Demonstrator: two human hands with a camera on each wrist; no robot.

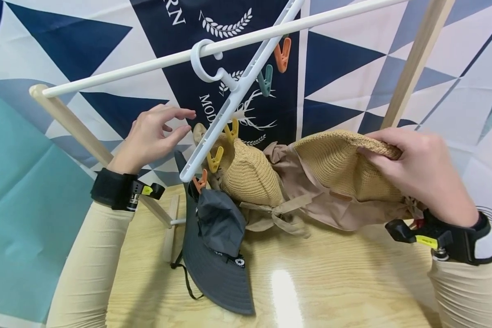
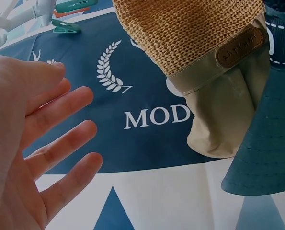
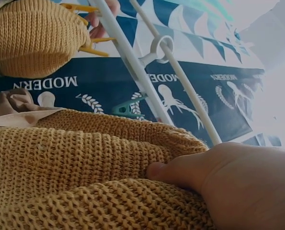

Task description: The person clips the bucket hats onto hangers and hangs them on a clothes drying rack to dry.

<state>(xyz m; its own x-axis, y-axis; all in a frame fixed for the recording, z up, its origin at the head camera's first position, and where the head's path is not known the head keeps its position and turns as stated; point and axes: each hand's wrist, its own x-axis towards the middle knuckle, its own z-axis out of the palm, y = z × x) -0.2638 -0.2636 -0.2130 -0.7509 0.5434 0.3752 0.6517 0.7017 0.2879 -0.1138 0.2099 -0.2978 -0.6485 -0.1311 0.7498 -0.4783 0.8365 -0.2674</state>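
Observation:
My right hand [image 1: 422, 164] pinches the rim of a tan knitted sun hat [image 1: 332, 157] with a beige fabric brim, thumb on the knit in the right wrist view. Raised beside the white hanger [image 1: 233, 102], my left hand [image 1: 153, 136] holds nothing, its fingers spread in the left wrist view. Two yellow clips [image 1: 215, 159] carry a second tan knitted hat [image 1: 252, 177] with a fabric bow. In front, an orange clip [image 1: 200, 181] grips a dark grey wide-brimmed hat [image 1: 221, 223]. A green clip [image 1: 265, 81] and another orange clip [image 1: 283, 54] hang farther along the hanger.
The hanger hooks over a white rod [image 1: 262, 34] between wooden posts [image 1: 418, 64]. Below is a light wooden tabletop [image 1: 324, 273]. A patterned blue and white cloth [image 1: 340, 59] covers the back, and a teal surface [image 1: 20, 205] lies at left.

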